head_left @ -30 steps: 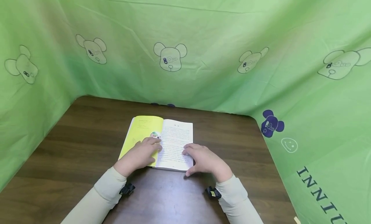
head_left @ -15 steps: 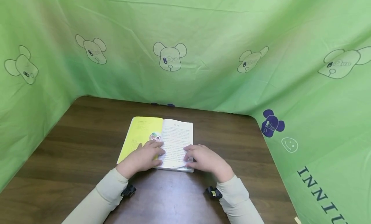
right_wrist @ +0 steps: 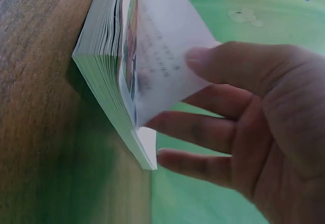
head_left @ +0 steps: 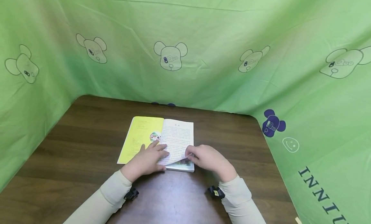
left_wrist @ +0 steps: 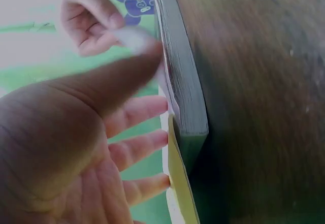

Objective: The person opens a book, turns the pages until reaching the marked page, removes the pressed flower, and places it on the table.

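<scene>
An open book lies on the wooden table, with a yellow left-hand page and a printed white page on the right. My right hand pinches the lower right corner of that white page between thumb and fingers. The corner is lifted, and part of a coloured picture shows beneath it. My left hand is spread with fairly straight fingers over the lower middle of the book, by the fold. In the left wrist view its fingertips rest on the pages, beside the thick page block.
The dark wooden table extends around the book. A green curtain printed with bear heads encloses the back and both sides. Each wrist wears a small black camera, such as the left one.
My right hand has gone from resting at the page's right edge to pinching its lower corner and lifting it. My left hand has slid slightly right, toward the fold.
</scene>
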Demonstrator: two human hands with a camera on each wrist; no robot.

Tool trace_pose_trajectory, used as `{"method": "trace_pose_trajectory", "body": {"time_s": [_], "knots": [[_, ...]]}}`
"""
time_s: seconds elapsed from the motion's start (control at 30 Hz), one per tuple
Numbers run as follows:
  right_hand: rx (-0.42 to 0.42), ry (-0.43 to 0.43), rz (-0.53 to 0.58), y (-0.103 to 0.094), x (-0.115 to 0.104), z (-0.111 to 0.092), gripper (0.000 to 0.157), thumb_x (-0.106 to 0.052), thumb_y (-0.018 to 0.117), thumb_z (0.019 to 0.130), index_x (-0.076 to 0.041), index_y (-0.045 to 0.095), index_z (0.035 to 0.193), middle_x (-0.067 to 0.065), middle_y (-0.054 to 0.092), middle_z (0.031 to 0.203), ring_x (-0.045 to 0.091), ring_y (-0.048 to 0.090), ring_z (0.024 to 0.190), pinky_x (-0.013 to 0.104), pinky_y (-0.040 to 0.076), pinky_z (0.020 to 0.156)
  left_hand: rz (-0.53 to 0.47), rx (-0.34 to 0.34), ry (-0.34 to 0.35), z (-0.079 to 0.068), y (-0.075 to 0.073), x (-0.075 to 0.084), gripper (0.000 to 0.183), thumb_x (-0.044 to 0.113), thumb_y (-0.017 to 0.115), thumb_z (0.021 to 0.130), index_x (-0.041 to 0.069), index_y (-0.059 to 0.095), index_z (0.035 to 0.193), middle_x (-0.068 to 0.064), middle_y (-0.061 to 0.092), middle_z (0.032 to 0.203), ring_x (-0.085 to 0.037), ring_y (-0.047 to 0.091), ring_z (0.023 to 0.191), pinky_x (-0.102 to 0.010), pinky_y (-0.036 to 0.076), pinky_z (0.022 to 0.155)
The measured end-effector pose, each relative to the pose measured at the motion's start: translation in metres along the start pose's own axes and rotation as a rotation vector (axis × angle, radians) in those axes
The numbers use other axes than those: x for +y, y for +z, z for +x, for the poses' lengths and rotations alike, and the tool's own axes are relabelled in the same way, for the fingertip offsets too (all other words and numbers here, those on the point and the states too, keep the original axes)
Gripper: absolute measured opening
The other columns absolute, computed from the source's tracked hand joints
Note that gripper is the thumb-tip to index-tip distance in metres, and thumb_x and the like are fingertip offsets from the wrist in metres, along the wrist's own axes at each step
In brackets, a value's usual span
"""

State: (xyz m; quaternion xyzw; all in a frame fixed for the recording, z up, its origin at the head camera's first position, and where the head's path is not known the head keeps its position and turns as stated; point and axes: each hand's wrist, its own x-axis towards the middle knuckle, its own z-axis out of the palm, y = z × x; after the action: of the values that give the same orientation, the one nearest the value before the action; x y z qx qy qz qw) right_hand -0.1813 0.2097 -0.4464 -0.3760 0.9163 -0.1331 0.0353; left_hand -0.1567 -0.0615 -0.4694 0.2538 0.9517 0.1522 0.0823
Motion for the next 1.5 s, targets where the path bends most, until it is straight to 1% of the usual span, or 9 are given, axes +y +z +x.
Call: {"method": "trace_pose_trajectory", "body": {"time_s": [0.27,0.43,0.57,0.7,0.87,1.03,1.23,1.4,1.5], "knots": [[0.229,-0.016,-0.124,-0.003,-0.001,0.002,0.008,-0.023,0.073,0.095,-0.025,0.065,0.098,-0.017,0.061,0.071,0.004,0.048,0.057,0.029,0.049,0.058,-0.008,0.09,-0.006,0.0,0.002,0.003,0.037,0.044,0.073,0.094,0.022,0.074,0.124,-0.002,0.06,0.146,-0.035,0.044,0.144,-0.079,0.035,0.101],[0.291,0.008,-0.122,-0.005,0.0,0.002,0.011,-0.021,0.076,0.093,-0.024,0.067,0.098,-0.014,0.071,0.081,0.004,0.058,0.064,0.032,0.054,0.063,-0.024,0.127,-0.005,0.003,0.002,0.002,0.044,0.044,0.07,0.096,0.021,0.069,0.134,-0.003,0.063,0.141,-0.034,0.05,0.14,-0.076,0.039,0.101],[0.342,0.058,-0.117,-0.007,0.002,0.002,0.012,-0.021,0.076,0.093,-0.021,0.068,0.102,-0.008,0.075,0.093,0.009,0.066,0.073,0.035,0.056,0.068,-0.03,0.184,0.017,0.004,0.001,0.001,0.061,0.037,0.073,0.095,0.019,0.053,0.15,-0.008,0.062,0.142,-0.032,0.057,0.133,-0.062,0.048,0.101],[0.361,0.153,-0.098,-0.006,0.004,0.002,0.016,-0.023,0.075,0.094,-0.017,0.069,0.107,-0.002,0.075,0.106,0.014,0.07,0.086,0.038,0.058,0.075,-0.017,0.247,0.036,0.004,-0.004,-0.003,0.089,0.033,0.077,0.093,0.02,0.025,0.164,-0.015,0.048,0.155,-0.035,0.051,0.139,-0.054,0.046,0.108],[0.286,0.218,-0.071,0.0,0.005,0.003,0.016,-0.025,0.075,0.093,-0.017,0.069,0.106,0.002,0.073,0.114,0.02,0.071,0.102,0.042,0.058,0.086,0.041,0.347,0.051,0.004,-0.008,-0.006,0.117,0.031,0.085,0.085,0.017,0.002,0.166,-0.02,0.017,0.169,-0.042,0.029,0.152,-0.063,0.035,0.115],[0.188,0.122,-0.067,0.006,0.003,0.005,0.019,-0.025,0.078,0.091,-0.013,0.071,0.105,0.007,0.073,0.121,0.023,0.069,0.114,0.043,0.055,0.097,0.197,0.412,0.054,0.003,-0.012,-0.006,0.121,0.032,0.091,0.077,0.02,0.011,0.166,-0.015,-0.003,0.172,-0.041,0.004,0.158,-0.075,0.017,0.116],[0.027,0.018,-0.039,0.013,-0.002,0.007,0.029,-0.029,0.076,0.092,-0.012,0.072,0.115,0.012,0.065,0.139,0.034,0.057,0.133,0.053,0.042,0.113,0.312,0.416,0.099,0.001,-0.012,-0.009,0.099,0.017,0.08,0.084,0.027,0.024,0.165,-0.008,-0.001,0.174,-0.04,0.003,0.158,-0.077,0.005,0.116],[-0.051,0.016,-0.015,0.016,-0.007,0.006,0.046,-0.034,0.081,0.088,-0.012,0.069,0.126,0.014,0.057,0.148,0.042,0.048,0.14,0.061,0.034,0.116,0.301,0.386,0.148,-0.001,-0.01,-0.013,0.082,0.005,0.067,0.092,0.027,0.032,0.162,-0.007,0.012,0.173,-0.039,0.009,0.158,-0.076,0.007,0.117],[-0.081,0.039,0.012,0.017,-0.01,0.006,0.056,-0.039,0.084,0.084,-0.012,0.067,0.13,0.015,0.053,0.152,0.043,0.045,0.143,0.061,0.031,0.118,0.267,0.324,0.149,-0.003,-0.011,-0.013,0.076,-0.003,0.06,0.094,0.025,0.036,0.161,-0.007,0.018,0.172,-0.039,0.016,0.157,-0.076,0.012,0.116]]}}
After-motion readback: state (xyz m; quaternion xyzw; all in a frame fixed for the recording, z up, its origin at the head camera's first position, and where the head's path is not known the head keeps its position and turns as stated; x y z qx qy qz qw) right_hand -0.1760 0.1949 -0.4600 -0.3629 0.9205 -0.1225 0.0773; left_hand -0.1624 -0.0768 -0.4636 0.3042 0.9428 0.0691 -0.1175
